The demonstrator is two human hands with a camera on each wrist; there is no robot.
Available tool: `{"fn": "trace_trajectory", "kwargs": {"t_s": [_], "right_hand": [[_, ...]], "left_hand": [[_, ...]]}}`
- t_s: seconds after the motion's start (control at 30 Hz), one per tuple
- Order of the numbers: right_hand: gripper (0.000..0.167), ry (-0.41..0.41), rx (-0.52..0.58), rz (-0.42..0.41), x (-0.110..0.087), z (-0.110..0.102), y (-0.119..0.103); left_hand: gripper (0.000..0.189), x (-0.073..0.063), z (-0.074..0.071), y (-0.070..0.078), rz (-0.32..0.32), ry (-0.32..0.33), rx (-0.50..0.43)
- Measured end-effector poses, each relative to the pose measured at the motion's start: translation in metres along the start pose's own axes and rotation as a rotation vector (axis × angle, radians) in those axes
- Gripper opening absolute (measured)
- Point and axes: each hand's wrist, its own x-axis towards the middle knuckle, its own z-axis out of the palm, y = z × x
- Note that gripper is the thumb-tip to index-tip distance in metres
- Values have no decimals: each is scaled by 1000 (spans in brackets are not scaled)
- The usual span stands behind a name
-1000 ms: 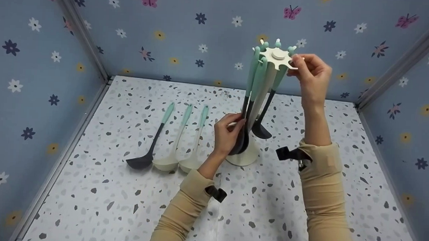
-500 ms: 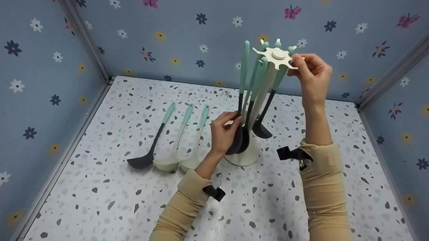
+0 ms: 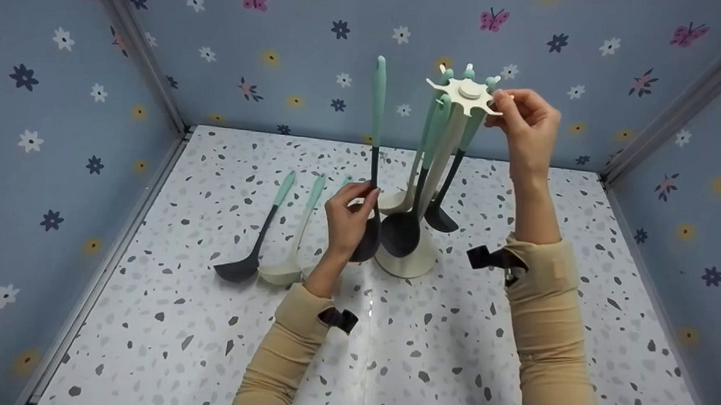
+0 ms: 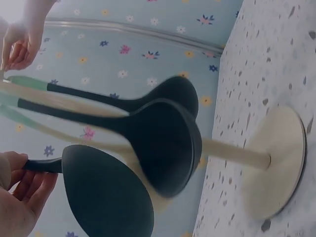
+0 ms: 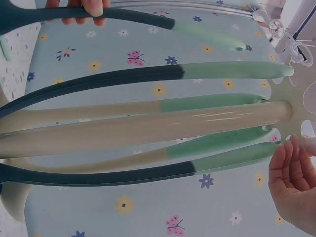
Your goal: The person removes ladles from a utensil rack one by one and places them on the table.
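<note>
Pinched in my left hand (image 3: pixel 346 223) is a black ladle (image 3: pixel 378 106) with a mint handle, held upright by its dark shaft just left of a cream utensil stand (image 3: pixel 415 267). In the left wrist view its black bowl (image 4: pixel 106 192) is apart from the hanging ones. My right hand (image 3: pixel 531 128) pinches an arm of the stand's hooked top (image 3: pixel 464 92) between thumb and fingers. Several mint-handled ladles hang from the hooks, among them a front black ladle (image 3: pixel 402 232), another black ladle (image 3: pixel 440 219) on the right and a cream ladle (image 3: pixel 396 201) behind.
On the speckled table (image 3: pixel 451 352) to the left lie a black ladle (image 3: pixel 239 269), a cream ladle (image 3: pixel 281 272) and another cream one, mostly hidden behind my left hand. Flower-patterned walls (image 3: pixel 342 62) enclose the back and sides.
The black ladle has come off its hook, and my left hand has carried it left, away from the stand. My right hand has stayed on the stand's top.
</note>
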Motion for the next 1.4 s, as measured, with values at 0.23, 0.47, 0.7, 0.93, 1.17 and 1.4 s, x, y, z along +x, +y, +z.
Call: {"fn": "trace_trajectory", "kwargs": {"t_s": [0.23, 0.47, 0.7, 0.93, 1.17, 1.4], "right_hand": [[12, -10, -12, -43, 0, -1, 2], [11, -19, -16, -39, 0, -1, 2], [10, -18, -19, -41, 0, -1, 2], [9, -15, -8, -20, 0, 0, 0], [5, -5, 37, 45, 1, 1, -2], [4, 9, 78, 85, 0, 1, -4]], "left_hand": [[19, 6, -33, -12, -47, 15, 118], [17, 12, -68, -21, -131, 7, 316], [15, 21, -103, -32, -185, -32, 492], [16, 30, -135, -41, -283, -81, 642], [17, 36, -163, -50, -328, -112, 741], [18, 40, -187, -58, -398, -167, 844]]}}
